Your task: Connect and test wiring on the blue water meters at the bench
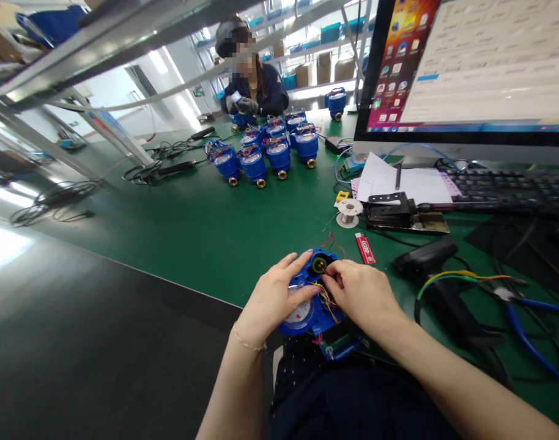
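Note:
A blue water meter [314,305] with a white dial and loose coloured wires rests at the near edge of the green table [206,226]. My left hand [279,293] grips its left side, fingers laid over the top. My right hand [362,293] is closed in a pinch on the wires beside the meter's round black opening. A small green circuit board [339,345] hangs just below the meter.
Several blue meters [265,153] are grouped further back, where another person [254,79] works. To the right lie a red lighter [365,249], a solder spool [349,212], a black scanner [440,281], blue pliers [527,318], a keyboard [509,189] and a monitor [472,67].

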`<state>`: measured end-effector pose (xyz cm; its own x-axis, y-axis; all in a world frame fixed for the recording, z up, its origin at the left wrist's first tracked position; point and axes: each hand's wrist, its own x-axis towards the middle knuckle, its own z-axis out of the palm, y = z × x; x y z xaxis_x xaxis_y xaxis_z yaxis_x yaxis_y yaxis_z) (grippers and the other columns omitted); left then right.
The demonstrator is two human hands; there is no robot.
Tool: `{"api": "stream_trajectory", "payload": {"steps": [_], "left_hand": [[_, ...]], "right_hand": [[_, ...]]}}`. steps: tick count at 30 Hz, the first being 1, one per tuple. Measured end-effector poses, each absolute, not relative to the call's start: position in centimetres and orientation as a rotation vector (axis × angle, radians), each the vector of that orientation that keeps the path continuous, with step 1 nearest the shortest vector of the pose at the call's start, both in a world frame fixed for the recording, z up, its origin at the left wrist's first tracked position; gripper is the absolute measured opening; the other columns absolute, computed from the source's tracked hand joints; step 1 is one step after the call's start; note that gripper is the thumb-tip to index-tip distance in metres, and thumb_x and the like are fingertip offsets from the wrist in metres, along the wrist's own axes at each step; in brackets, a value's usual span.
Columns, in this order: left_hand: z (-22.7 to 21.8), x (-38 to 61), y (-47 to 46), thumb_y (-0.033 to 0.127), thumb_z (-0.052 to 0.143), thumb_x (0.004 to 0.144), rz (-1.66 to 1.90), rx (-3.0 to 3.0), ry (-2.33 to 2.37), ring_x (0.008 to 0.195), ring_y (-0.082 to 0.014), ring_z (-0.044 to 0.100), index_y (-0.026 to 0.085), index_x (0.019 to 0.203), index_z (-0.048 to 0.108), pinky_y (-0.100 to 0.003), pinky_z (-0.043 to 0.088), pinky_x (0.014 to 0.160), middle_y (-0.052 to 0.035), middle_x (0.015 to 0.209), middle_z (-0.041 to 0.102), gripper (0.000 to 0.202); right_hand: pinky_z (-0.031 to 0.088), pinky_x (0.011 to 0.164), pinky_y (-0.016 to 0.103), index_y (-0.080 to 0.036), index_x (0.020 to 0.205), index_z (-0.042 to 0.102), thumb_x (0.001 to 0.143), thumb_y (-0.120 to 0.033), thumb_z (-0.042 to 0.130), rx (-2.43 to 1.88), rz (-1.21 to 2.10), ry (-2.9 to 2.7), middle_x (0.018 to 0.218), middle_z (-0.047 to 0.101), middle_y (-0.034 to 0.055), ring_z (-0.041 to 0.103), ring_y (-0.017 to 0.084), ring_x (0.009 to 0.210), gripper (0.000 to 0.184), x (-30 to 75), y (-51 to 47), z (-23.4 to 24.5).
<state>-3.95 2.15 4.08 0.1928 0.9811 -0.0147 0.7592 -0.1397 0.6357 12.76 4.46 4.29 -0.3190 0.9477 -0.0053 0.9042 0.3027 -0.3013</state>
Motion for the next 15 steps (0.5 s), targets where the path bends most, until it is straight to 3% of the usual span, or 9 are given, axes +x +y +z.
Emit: {"api": "stream_trajectory", "payload": {"steps": [4,9,15], "left_hand": [[4.7,-4.4,3.2,0.041,0.06,0.08,0.454,1.918,1.633,0.096,-0.0263,0.062,0.036,0.133,0.037,-0.035,0.048,0.082,-0.0022,0.111,0.065,0.059],[4.3,-5.1,4.0,0.037,0.064,0.076,0.54,1.772,1.548,0.096,-0.0244,0.061,0.035,0.128,0.046,-0.031,0.048,0.08,-0.0015,0.109,0.065,0.055],[3.9,-5.8,4.7,0.037,0.07,0.068,0.606,1.584,1.432,0.085,-0.0209,0.06,0.024,0.123,0.054,-0.027,0.048,0.069,-0.005,0.099,0.065,0.058]], "right_hand": [[0.028,0.053,0.027,-0.019,0.07,0.063,0.09,-0.031,0.039,-1.734,0.54,-2.423,0.069,0.065,0.0043,0.06,0.018,0.065,0.034,12.5,5.3,5.0],[0.029,0.056,0.028,-0.017,0.069,0.063,0.089,-0.025,0.04,-1.577,0.486,-2.531,0.072,0.066,0.0054,0.061,0.018,0.067,0.032,11.5,5.4,5.3],[0.031,0.057,0.028,-0.016,0.076,0.061,0.093,-0.027,0.037,-1.523,0.398,-2.57,0.078,0.066,0.0058,0.062,0.019,0.073,0.032,11.5,4.4,4.7]]}}
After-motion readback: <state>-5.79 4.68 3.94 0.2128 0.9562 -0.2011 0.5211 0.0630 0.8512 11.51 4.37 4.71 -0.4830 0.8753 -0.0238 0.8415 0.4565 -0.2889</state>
